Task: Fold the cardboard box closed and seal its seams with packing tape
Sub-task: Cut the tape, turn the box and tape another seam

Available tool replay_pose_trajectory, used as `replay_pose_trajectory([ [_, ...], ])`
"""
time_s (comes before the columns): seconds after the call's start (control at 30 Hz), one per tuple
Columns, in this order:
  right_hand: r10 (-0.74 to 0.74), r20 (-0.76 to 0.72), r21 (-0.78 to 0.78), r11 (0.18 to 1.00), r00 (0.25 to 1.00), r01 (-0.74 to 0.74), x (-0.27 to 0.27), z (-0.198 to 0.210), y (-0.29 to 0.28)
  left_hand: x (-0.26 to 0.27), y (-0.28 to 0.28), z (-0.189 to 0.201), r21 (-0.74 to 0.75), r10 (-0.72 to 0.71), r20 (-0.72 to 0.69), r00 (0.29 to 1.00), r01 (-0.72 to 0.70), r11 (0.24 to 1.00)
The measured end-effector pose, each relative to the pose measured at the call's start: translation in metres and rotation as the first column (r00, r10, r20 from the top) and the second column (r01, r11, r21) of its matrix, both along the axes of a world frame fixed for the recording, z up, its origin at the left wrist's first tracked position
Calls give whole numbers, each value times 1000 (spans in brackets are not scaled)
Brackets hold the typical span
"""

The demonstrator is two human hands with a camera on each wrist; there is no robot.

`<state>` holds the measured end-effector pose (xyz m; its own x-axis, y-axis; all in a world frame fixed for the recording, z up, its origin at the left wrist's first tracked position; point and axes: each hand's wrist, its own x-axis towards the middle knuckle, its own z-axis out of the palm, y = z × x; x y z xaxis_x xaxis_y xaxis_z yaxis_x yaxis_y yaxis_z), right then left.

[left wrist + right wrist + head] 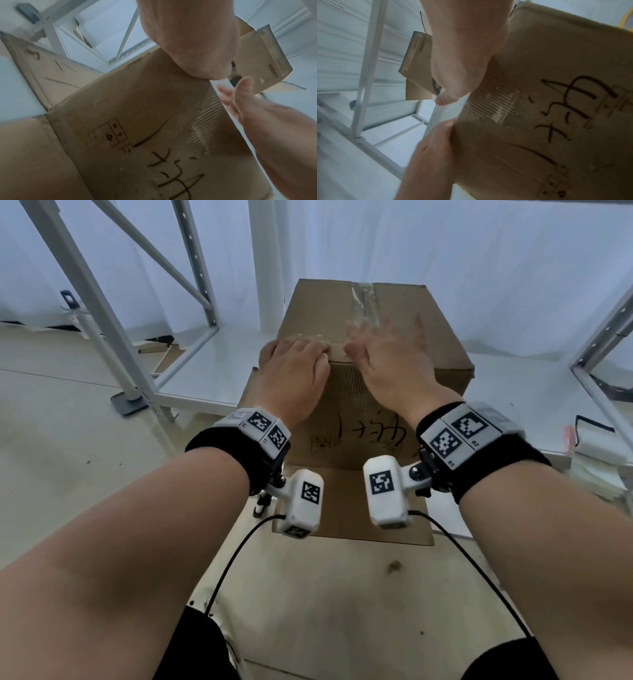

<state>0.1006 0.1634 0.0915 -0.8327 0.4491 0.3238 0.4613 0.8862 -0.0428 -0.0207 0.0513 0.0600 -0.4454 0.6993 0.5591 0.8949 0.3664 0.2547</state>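
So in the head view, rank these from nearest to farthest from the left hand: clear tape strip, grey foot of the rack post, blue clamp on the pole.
From the left hand:
1. Clear tape strip, on the box top, to the right.
2. Grey foot, on the floor, left.
3. Blue clamp, far left, up the pole.

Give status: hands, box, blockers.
Left hand flat on the near top edge of the cardboard box. Right hand open, blurred, on the tape over the top seam. Bottom flaps splayed; nothing in the way.
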Motion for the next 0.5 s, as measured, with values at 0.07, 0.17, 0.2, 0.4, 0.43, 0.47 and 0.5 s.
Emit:
replay_pose_trajectory([
  [0.07,-3,19,19,1000,1000,3,2,-10,3,-2,-2,-2,6,-16,-34,999,16,1000],
  [0.17,-8,-19,123,992,1000,10,4,-20,3,-3,-1,-4,18,-13,-51,999,14,1000],
  [0.2,1,-47,163,987,999,7,4,-24,3,-1,-1,-4,21,-6,-58,998,7,1000],
  [0.4,43,-149,286,958,988,1,15,-61,2,0,-4,-4,-1,-15,-66,998,15,1000],
  [0.43,55,-137,289,957,989,-13,16,-62,3,1,-4,-3,-3,-16,-64,998,16,1000],
  [0.47,71,-125,279,960,990,-33,17,-59,4,1,-5,-3,-5,-17,-62,998,17,1000],
  [0.5,84,-131,255,966,988,-48,19,-54,4,2,-5,-4,-8,-17,-59,998,17,1000],
])
